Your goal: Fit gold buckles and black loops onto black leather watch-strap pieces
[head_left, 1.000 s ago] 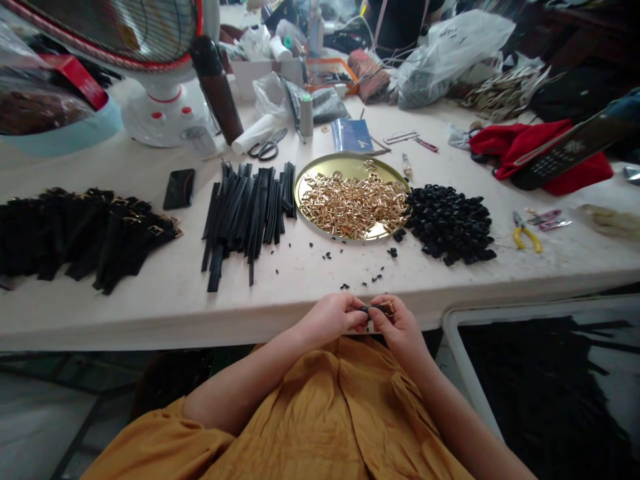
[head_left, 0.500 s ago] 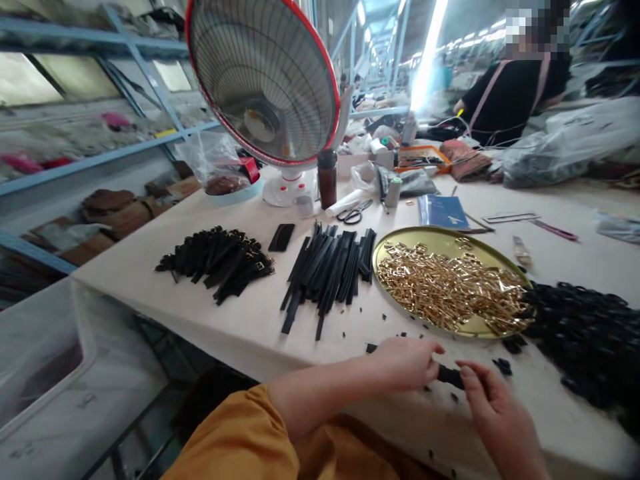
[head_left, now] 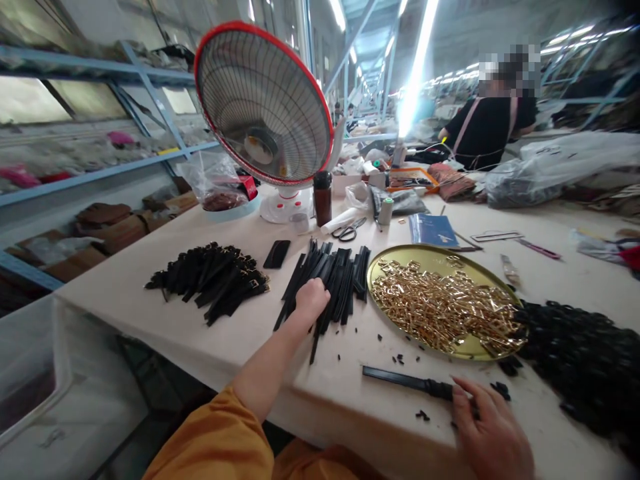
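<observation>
My right hand (head_left: 483,413) pinches one end of a black strap (head_left: 400,381), whose length stretches left along the table's front edge. Over the middle of a bunch of flat black straps (head_left: 345,280), my left hand (head_left: 313,300) has its fingers curled under; whatever lies in them is hidden. Beyond the held strap stands a round gold tray (head_left: 483,263) heaped with gold metal buckles (head_left: 440,310). Small black bits (head_left: 423,415) lie scattered close to my right hand.
Black straps with gold buckles (head_left: 210,277) are piled at left. A large heap of black loops (head_left: 575,353) sits at right. Farther back are a red-rimmed fan heater (head_left: 265,100), scissors (head_left: 349,230), a dark bottle (head_left: 323,199) and a blue booklet (head_left: 433,230). Another person (head_left: 487,123) stands behind.
My left hand has left the strap near my right hand and moved left and away onto the bunch of straps. My right hand keeps hold of the strap, which now shows its length.
</observation>
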{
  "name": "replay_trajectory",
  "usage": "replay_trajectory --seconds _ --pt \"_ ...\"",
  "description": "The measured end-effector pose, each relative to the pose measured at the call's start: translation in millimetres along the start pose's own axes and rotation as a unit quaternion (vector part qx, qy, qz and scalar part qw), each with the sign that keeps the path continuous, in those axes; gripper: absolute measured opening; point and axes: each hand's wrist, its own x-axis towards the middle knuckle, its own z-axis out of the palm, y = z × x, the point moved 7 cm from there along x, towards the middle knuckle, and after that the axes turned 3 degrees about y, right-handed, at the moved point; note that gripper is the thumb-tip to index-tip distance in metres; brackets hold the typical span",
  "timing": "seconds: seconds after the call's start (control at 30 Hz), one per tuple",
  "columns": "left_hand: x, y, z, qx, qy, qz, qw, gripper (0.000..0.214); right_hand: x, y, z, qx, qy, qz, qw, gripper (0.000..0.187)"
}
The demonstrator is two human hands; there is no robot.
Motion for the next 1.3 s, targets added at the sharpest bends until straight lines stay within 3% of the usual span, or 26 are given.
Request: replay_trajectory --seconds 0.17,0.2,0.23,0.27,0.33,0.37,0.4,0.47,0.57,0.63,0.77,1.07,1.2,1.3 --pt "-28 21 -23.4 -0.099 0.008 0.031 0.995 0.028 3 -3 -3 0.041 0.023 0.024 0.999 0.038" --pt "-40 31 -24.6 -0.155 -0.017 0.040 0.987 0.030 4 -2 -7 0.059 0.034 0.043 0.997 0.038" --pt "-55 42 -20.2 -0.264 -0.078 0.040 0.961 0.031 5 -1 -12 0.079 0.048 0.066 0.994 0.038" --pt "-74 54 -11.7 -0.380 -0.161 0.021 0.911 0.032 5 0 -18 0.099 0.063 0.089 0.989 0.037" --pt "-119 82 8.9 -0.546 -0.332 -0.045 0.768 0.029 1 2 -32 0.132 0.081 0.138 0.978 0.036" --pt "-140 93 16.9 -0.588 -0.387 -0.079 0.705 0.025 -2 2 -38 0.155 0.071 0.164 0.972 0.035" --pt "-158 103 23.6 -0.615 -0.418 -0.107 0.660 0.021 -7 1 -42 0.190 0.048 0.191 0.962 0.035" --pt "-179 112 34.4 -0.644 -0.420 -0.145 0.623 0.013 -21 -6 -44 0.292 -0.044 0.231 0.927 0.041" --pt "-187 114 46.5 -0.654 -0.371 -0.178 0.635 0.009 -49 -30 -45 0.417 -0.191 0.257 0.851 0.055" --pt "-185 112 51.6 -0.650 -0.348 -0.187 0.649 0.007 -66 -42 -50 0.422 -0.249 0.271 0.829 0.052" --pt "-181 112 58.5 -0.642 -0.348 -0.189 0.656 0.005 -78 -44 -57 0.366 -0.263 0.320 0.833 0.040" --pt "-185 106 83.5 -0.632 -0.401 -0.246 0.616 0.006 -68 -21 -50 0.358 -0.250 0.370 0.820 0.041" --pt "-185 107 86.4 -0.635 -0.409 -0.250 0.606 0.011 -77 -19 -44 0.337 -0.302 0.371 0.811 0.044" --pt "-184 109 86.2 -0.636 -0.409 -0.247 0.606 0.012 -88 -26 -40 0.332 -0.367 0.369 0.786 0.045"
